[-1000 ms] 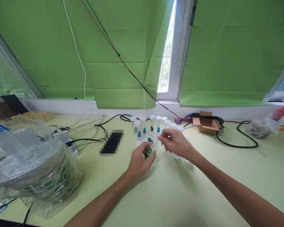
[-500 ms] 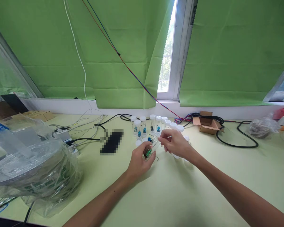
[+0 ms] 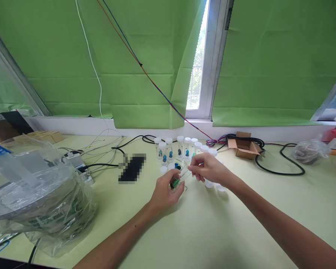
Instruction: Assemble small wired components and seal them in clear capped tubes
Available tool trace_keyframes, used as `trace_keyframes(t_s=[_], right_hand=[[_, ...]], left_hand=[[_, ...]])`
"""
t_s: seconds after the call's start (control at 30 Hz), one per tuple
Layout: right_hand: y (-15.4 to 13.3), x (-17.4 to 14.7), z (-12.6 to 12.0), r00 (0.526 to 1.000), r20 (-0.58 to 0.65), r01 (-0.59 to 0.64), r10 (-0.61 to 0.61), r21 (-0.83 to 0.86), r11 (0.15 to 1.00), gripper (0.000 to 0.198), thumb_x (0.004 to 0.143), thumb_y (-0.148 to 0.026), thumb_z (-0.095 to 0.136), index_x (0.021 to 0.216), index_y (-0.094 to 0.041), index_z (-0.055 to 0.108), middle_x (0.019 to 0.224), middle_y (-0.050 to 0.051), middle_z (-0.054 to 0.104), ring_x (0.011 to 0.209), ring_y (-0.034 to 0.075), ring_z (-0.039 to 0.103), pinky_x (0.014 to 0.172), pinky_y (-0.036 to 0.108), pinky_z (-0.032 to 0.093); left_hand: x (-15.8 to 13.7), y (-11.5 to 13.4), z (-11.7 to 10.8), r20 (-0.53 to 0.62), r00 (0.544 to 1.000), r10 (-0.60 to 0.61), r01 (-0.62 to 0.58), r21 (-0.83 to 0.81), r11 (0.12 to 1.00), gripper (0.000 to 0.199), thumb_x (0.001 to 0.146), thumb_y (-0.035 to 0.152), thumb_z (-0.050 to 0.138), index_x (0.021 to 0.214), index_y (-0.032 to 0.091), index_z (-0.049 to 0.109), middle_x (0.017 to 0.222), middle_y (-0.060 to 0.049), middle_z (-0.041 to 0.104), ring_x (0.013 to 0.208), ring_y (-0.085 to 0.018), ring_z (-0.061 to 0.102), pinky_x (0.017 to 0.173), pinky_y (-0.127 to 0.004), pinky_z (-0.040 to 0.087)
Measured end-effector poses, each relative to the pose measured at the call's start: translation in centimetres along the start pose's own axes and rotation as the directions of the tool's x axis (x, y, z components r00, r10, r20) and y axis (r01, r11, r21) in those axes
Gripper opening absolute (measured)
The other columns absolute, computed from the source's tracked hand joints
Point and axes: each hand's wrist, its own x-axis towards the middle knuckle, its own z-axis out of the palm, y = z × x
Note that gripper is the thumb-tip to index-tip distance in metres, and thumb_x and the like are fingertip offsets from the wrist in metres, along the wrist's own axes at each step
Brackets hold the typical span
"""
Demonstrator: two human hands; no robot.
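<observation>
My left hand (image 3: 168, 188) is wrapped round a small clear tube (image 3: 184, 174) that lies tilted, its far end up and to the right. Inside the tube's lower end shows a green part (image 3: 175, 183) with thin metal leads. At the tube's upper end, my right hand (image 3: 205, 168) pinches with thumb and forefinger; what sits between those fingertips is too small to make out. Just behind my hands a loose blue part (image 3: 177, 166) rests on the table. Beyond it stand several clear tubes (image 3: 170, 149) with white caps, holding blue or dark parts.
More white caps (image 3: 209, 184) lie beside and under my right hand. A pixelated black object (image 3: 133, 168) is left of the tubes. A plastic-wrapped reel (image 3: 44, 209) fills the left side. An open cardboard box (image 3: 245, 149) and a black cable (image 3: 280, 172) lie at right.
My right hand has shifted very slightly to the right at the tube's upper end. My left hand keeps its hold on the tube, almost still.
</observation>
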Motion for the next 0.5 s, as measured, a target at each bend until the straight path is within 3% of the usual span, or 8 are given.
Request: trace_keyframes(t_s=[0.27, 0.5], right_hand=[[-0.56, -0.53, -0.04, 0.979, 0.202, -0.051, 0.018, 0.159, 0.986, 0.030, 0.076, -0.039, 0.073, 0.066, -0.015, 0.059, 0.057, 0.000, 0.062, 0.045, 0.008, 0.053, 0.041, 0.020, 0.041], [-0.67, -0.79, -0.07, 0.961, 0.272, -0.109, 0.058, 0.178, 0.978, 0.028, 0.074, -0.035, 0.075, 0.065, -0.014, 0.059, 0.056, -0.001, 0.062, 0.046, 0.008, 0.054, 0.041, 0.019, 0.040]], left_hand=[[0.02, -0.08, -0.27, 0.007, 0.991, 0.133, -0.133, 0.011, 0.991, 0.013, 0.081, 0.020, 0.060, 0.093, 0.020, 0.057, 0.074, 0.000, 0.059, 0.062, -0.012, 0.048, 0.059, -0.025, 0.043], [-0.04, -0.09, -0.43, 0.033, 0.980, 0.194, -0.195, 0.023, 0.981, 0.014, 0.078, 0.016, 0.059, 0.092, 0.020, 0.056, 0.070, 0.001, 0.055, 0.061, -0.012, 0.047, 0.058, -0.025, 0.041]])
